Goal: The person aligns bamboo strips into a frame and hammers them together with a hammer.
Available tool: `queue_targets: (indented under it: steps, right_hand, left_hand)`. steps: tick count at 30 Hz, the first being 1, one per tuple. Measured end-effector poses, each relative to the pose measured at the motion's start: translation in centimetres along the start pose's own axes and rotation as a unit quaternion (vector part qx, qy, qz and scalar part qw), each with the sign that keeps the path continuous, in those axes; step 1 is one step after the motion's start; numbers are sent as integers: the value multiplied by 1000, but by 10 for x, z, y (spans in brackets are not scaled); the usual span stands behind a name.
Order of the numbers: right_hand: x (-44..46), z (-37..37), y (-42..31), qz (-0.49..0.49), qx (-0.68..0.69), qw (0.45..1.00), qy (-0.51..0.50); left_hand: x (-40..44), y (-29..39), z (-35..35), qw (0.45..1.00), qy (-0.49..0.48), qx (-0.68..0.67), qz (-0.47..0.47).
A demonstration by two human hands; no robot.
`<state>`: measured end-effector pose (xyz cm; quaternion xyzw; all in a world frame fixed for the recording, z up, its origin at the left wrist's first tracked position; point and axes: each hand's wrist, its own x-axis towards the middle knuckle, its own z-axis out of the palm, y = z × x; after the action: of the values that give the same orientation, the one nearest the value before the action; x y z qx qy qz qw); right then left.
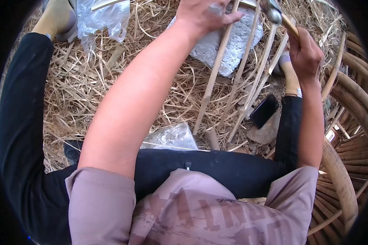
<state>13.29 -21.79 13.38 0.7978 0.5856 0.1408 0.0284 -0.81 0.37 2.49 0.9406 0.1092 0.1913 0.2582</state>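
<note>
Remotely, I see the right hand (307, 57) clenched around the handle of the hammer (289, 27), its head near the upper ends of the wooden strips (210, 87). The left hand (202, 14) reaches its thumb over 1 strip; I cannot tell whether it grips. The strips slant across the grey stone (206, 49).

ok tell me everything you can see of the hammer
The hammer has a grey, shiny, metal-looking head with a rounded end, and a light brown, wooden-looking handle. It slants in the picture, head at the top edge, handle running down rightward into the right hand, closed around it. Whether the head touches the slats nearby cannot be told.
</note>
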Motion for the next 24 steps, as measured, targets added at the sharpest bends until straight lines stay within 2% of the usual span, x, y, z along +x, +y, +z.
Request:
queue_targets:
  steps: [4,7,11,12,15,16,19,23,24]
  right_hand:
    - [-6,0,-10,-50,65,996,-41]
    - [-8,5,-29,89,149,981,-81]
    - [-9,8,-47,232,266,935,-32]
    - [-8,10,-50,235,290,927,-27]
    - [-5,9,-36,170,186,953,-166]
    - [-6,9,-40,118,183,970,-110]
    - [-4,-2,-58,232,265,931,-100]
    - [2,5,-61,238,257,936,-41]
    - [0,12,-57,213,248,945,-20]
  left_hand:
    - [2,-1,6,1000,-22,-6,-8]
    - [0,-5,12,1000,16,11,12]
    - [-2,-5,14,1000,26,16,9]
    - [-2,-3,11,1000,11,-1,3]
    - [3,-2,2,998,-44,-38,-12]
    - [4,-3,1,997,-64,-47,-19]
    - [-2,-5,7,1000,14,-18,13]
    - [0,-3,11,1000,15,-8,15]
    - [2,-2,8,1000,9,-13,14]
